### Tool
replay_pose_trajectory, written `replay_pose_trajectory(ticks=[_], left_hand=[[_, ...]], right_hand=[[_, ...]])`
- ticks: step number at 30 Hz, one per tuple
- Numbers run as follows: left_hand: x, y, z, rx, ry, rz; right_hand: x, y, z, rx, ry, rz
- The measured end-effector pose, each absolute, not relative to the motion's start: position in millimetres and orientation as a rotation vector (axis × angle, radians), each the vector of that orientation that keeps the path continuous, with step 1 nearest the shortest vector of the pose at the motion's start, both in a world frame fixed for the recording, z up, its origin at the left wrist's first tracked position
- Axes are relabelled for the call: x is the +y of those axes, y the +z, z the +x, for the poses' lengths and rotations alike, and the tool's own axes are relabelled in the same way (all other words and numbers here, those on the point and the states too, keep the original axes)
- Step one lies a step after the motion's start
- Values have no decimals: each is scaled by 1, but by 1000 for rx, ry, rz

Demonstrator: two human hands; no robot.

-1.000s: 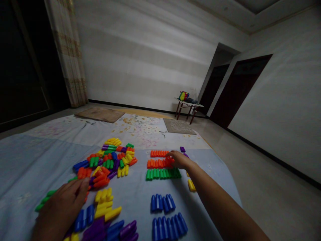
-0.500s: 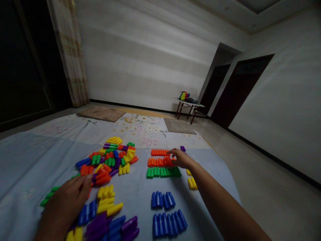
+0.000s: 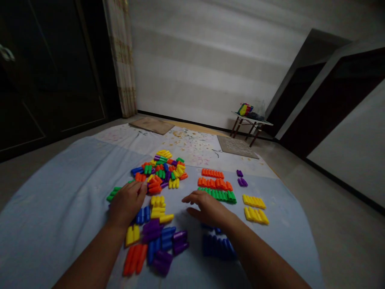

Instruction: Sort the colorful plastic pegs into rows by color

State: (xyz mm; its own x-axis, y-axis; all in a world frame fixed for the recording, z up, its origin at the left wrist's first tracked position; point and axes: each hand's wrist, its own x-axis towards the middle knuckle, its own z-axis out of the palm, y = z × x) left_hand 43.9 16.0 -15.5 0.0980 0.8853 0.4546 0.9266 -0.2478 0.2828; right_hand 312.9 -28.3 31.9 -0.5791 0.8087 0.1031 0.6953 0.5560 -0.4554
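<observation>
The right hand [image 3: 207, 206] hangs over the cloth [image 3: 282, 249] between the loose pile and the sorted rows, thumb and fingers apart, with nothing visible between them. It and its forearm partly cover the blue pieces [image 3: 218, 245] and the near edge of the green row [image 3: 221, 195]. The left hand [image 3: 128, 200] lies at the pile's near side, fingers close together, blocking some pieces; whether it grips any, I cannot tell. The mixed pile [image 3: 167, 176] spreads beyond and beside it, with purple, blue, yellow and orange pieces nearer the person. Two orange rows [image 3: 213, 174] sit beyond the green one; purple pieces [image 3: 242, 182] and yellow pieces [image 3: 255, 216] lie farther right. Across the cloth are a brown mat [image 3: 153, 125] and a grey mat [image 3: 237, 147]. Near the wall, a small table [image 3: 265, 122] bears a colourful bag [image 3: 245, 109].
</observation>
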Motion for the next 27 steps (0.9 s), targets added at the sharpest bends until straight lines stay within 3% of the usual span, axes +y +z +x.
replay_pose_trajectory(ticks=[8, 17, 27], left_hand=[[15, -15, 44, -1851, -852, -2282], [15, -15, 46, -1895, -855, -2270], [18, -1, 32, -1917, -825, -2134]], right_hand=[[-29, 19, 263, -2673, 499, -1235], [-18, 20, 293, -2537, 536, -1455], [-20, 10, 285, -2436, 214, -1734]])
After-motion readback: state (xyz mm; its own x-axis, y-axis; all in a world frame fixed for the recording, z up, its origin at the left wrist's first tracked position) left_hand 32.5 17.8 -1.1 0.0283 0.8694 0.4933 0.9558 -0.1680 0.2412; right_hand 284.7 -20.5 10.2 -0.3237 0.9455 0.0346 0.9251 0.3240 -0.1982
